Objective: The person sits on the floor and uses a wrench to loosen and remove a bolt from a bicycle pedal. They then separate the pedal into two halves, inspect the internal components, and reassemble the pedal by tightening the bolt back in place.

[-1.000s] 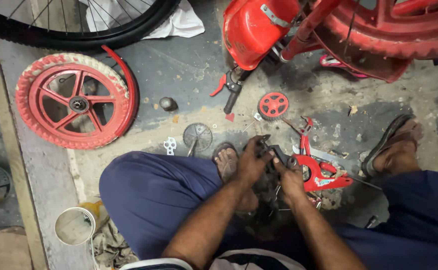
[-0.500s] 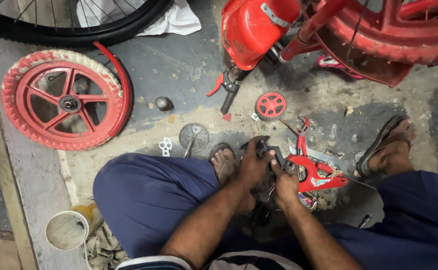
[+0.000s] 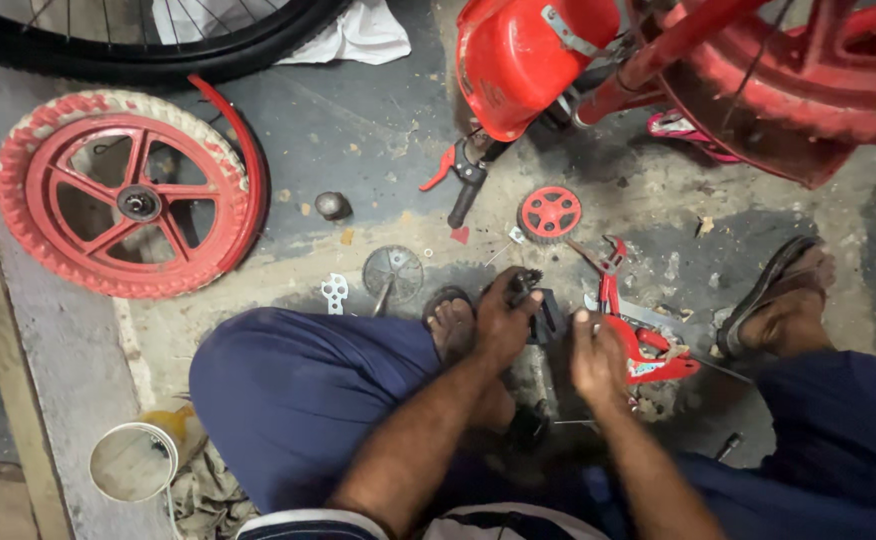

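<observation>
Down on the concrete floor (image 3: 358, 120) I sat with my knees spread, both forearms reaching forward between them. My left hand (image 3: 503, 320) was curled shut around a black pedal (image 3: 541, 312), knuckles up, thumb side toward my sandalled left foot (image 3: 450, 320). My right hand (image 3: 596, 355) hung just beside it, fingers bent downward and pinched on a thin metal tool (image 3: 598, 300) whose shape I could not make out; it touched the red bracket piece (image 3: 648, 350) lying by my right foot (image 3: 778, 300). The pedal lay near the middle of the floor patch in front of me, below the small red sprocket (image 3: 550, 213). A small red wheel with a worn pale tyre (image 3: 128, 195) lay well apart toward the floor's left edge, and a grey chainring disc (image 3: 394, 273) sat near my left foot.
</observation>
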A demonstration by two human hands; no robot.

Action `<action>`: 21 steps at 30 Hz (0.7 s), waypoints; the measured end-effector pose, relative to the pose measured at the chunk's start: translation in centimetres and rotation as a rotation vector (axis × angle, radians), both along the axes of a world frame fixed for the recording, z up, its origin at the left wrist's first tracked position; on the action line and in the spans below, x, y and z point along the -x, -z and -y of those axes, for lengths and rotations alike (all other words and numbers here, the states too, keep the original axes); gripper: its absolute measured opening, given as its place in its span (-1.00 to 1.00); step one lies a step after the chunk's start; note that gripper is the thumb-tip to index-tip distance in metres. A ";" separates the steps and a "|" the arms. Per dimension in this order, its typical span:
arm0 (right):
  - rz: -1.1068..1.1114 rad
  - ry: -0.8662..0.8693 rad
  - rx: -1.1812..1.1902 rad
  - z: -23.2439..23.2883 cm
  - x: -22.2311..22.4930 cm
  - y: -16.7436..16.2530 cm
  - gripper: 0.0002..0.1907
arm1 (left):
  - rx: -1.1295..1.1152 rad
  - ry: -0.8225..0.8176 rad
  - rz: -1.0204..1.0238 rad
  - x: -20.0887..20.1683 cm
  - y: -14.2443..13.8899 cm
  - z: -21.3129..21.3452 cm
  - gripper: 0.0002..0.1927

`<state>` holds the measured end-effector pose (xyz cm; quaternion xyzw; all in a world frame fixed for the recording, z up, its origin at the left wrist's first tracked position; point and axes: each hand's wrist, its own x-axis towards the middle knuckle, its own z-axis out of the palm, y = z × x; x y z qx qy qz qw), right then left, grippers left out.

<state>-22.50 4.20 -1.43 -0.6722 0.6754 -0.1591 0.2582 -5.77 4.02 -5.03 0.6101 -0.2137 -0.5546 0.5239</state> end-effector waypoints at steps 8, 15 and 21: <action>0.949 0.428 -0.471 4.5 1.6 -4.9 -0.59 | -0.062 0.076 0.056 0.6 0.3 0.1 -0.52; 0.796 0.218 -0.559 4.1 2.0 -4.8 -0.55 | -0.015 0.052 0.105 0.4 0.3 -0.1 -0.52; 0.341 -0.064 -0.419 6.0 3.0 -5.6 -0.71 | -0.035 0.072 0.022 0.3 0.2 -0.1 -0.51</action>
